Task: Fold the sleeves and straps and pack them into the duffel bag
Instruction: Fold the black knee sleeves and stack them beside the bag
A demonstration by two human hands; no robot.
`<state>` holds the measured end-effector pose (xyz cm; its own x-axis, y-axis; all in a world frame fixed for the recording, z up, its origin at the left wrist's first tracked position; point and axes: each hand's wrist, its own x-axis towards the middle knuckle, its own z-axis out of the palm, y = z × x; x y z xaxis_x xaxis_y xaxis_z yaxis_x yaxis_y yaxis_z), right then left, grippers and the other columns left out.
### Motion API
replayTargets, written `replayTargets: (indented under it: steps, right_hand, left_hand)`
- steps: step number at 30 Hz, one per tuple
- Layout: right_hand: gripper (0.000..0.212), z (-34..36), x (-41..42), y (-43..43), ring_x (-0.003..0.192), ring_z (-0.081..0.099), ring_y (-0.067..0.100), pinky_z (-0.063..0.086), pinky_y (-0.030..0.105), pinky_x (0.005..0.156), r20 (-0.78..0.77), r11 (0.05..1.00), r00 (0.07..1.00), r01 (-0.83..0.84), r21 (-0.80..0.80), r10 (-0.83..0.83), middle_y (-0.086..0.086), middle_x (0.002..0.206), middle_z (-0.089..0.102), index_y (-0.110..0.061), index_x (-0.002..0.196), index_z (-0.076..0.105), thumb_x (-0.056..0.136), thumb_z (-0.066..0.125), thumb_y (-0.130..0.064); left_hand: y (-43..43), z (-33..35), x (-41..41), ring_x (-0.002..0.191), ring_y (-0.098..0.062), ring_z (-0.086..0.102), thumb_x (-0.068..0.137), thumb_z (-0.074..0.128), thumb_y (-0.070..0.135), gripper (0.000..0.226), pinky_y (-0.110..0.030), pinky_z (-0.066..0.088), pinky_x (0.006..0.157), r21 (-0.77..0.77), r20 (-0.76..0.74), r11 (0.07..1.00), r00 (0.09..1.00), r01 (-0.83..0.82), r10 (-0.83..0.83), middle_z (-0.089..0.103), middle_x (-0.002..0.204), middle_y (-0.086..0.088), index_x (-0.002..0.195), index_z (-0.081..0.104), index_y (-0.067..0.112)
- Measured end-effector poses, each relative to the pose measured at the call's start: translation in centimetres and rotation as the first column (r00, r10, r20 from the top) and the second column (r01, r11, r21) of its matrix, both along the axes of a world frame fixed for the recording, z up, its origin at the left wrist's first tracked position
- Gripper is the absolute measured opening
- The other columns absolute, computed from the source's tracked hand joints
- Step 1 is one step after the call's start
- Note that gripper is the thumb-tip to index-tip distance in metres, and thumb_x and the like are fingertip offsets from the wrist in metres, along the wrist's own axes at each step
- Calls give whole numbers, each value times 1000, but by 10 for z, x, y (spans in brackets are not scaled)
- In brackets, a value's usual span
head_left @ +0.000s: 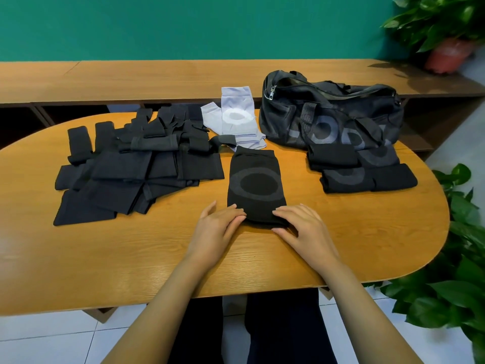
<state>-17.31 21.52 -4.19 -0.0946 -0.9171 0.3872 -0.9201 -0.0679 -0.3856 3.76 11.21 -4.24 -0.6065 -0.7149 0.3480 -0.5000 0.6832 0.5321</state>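
A black knee sleeve (254,185) with a grey oval ring lies flat in the middle of the table. My left hand (217,224) holds its near left corner, fingers lying over the fabric. My right hand (301,227) pinches the near right corner between thumb and fingers. The black mesh duffel bag (330,114) sits at the back right, handles up. Folded black sleeves (362,169) are stacked in front of the bag. A pile of loose black sleeves and straps (136,164) covers the left side. Light lilac sleeves (236,119) lie behind the centre.
The oval wooden table (157,258) has bare wood along its near edge. A wooden bench (131,80) runs behind it against a green wall. Potted plants stand at the back right (443,30) and beside the table's right end (467,258).
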Motion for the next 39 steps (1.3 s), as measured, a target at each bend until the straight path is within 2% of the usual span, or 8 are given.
replayTargets:
  steps: [3,7,14,16,23,29,34,39]
  right_hand:
    - [29,-2,-1,1,113,57,12,44,34,101,32,1000,999,11,-9,-11,-4,116,67,-18,117,69,88,71,-15]
    - [21,0,-2,1,107,57,11,39,24,92,106,999,993,43,-2,-42,-4,110,66,-18,114,68,93,64,-17]
    - [18,3,0,1,104,59,9,39,32,104,117,997,991,67,-48,-61,-6,108,69,-19,113,66,96,59,-21]
    - [22,4,0,2,103,56,8,40,28,96,148,992,984,108,-61,-98,-8,107,68,-18,116,66,95,60,-24]
    - [49,2,0,2,92,53,13,37,14,81,240,988,958,154,22,-154,-12,93,55,-23,136,53,89,66,-29]
    - [51,-2,-2,-2,95,55,15,42,27,87,241,980,951,182,75,-195,-11,94,56,-26,139,50,90,64,-33]
    - [44,0,0,0,117,48,10,37,34,100,53,984,988,149,-100,-145,-3,125,58,-21,132,58,98,44,-44]
    - [49,1,6,2,137,40,6,17,42,119,-120,999,992,-43,-12,41,-9,139,56,-27,127,64,99,35,-55]
  left_hand:
    - [2,3,2,120,8,46,92,38,53,48,-40,21,120,54,-31,999,1000,5,-3,68,120,9,118,67,25]
    - [5,7,4,120,7,44,79,52,66,60,-37,15,120,68,-40,996,998,51,-48,63,125,9,124,64,27]
    - [3,5,4,108,-5,60,91,58,38,32,-43,43,102,3,-65,1000,998,19,-19,68,112,12,118,67,23]
    - [4,6,5,96,-2,61,92,58,35,30,-41,48,95,17,-89,1000,996,12,-11,66,101,16,118,66,23]
    - [7,9,4,79,-6,63,88,70,20,59,-19,52,80,177,-221,984,973,-25,64,60,102,20,139,43,33]
    - [9,7,5,126,-6,46,92,58,40,46,-30,36,105,-127,-6,987,995,97,-98,54,136,7,134,57,23]
    - [4,5,0,137,10,18,91,49,58,56,-21,9,114,-24,213,983,962,183,-174,40,150,17,141,45,33]
    - [2,2,-1,142,7,18,91,48,59,57,-23,3,118,8,219,986,961,168,-166,37,151,18,143,43,35]
